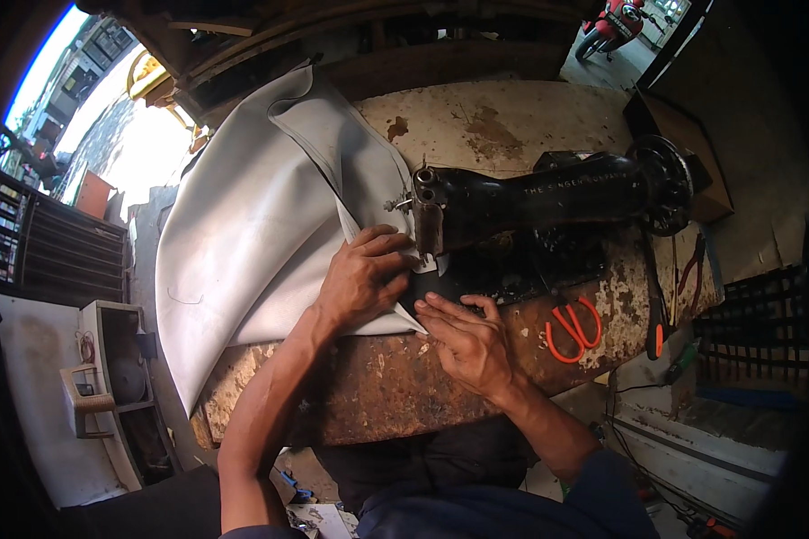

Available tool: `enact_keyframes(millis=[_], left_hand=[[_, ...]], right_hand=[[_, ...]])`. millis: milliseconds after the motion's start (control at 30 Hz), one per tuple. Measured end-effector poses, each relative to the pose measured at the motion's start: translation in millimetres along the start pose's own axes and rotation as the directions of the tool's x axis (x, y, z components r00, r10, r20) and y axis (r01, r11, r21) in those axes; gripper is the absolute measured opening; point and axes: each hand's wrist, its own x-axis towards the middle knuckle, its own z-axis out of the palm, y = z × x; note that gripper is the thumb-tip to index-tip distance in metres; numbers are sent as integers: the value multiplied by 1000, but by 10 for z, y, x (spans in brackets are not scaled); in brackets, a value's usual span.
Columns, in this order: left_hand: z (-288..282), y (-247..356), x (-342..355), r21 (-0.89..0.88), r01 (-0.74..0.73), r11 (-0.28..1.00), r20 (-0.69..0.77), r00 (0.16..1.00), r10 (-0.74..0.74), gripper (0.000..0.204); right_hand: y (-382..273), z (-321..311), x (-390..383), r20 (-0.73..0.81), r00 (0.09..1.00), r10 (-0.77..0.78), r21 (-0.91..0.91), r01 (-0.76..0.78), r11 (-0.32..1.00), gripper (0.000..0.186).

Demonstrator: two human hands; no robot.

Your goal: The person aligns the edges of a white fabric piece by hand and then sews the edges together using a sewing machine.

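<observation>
A large sheet of white leather-like material (234, 207) lies folded over the left of the worktable, one part running under the head of a black sewing machine (530, 193). My left hand (360, 278) is closed on the sheet just left of the needle area, its fingers bent over the folded edge. At the sheet's near corner, my right hand (467, 346) grips the edge, fingers pressed together close to the machine's bed. The needle and presser foot are mostly hidden behind the machine head and my left fingers.
Orange-handled scissors (573, 331) lie on the worn wooden table (360, 395) right of my right hand. Farther right are a tool with a black and orange handle (656, 314) and pliers (692, 269). A cardboard box (692, 153) stands behind the handwheel.
</observation>
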Motion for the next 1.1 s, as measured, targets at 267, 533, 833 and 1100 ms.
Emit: enact_keyframes(millis=[267,533,833,1100], left_hand=[[-27,3,40,-8,-36,999,-9,999,36,24],[-23,-68,53,-24,-59,998,-35,998,59,22],[-52,-8,39,-31,-55,998,-11,998,55,27],[-225,389,32,378,184,907,64,972,-224,52]], right_hand=[[11,23,18,-4,1000,-23,-16,23,1000,25],[11,58,58,-17,999,-38,-13,38,999,24],[-17,41,44,-21,999,-32,-25,32,999,25],[62,65,54,-77,996,-53,21,55,998,21]])
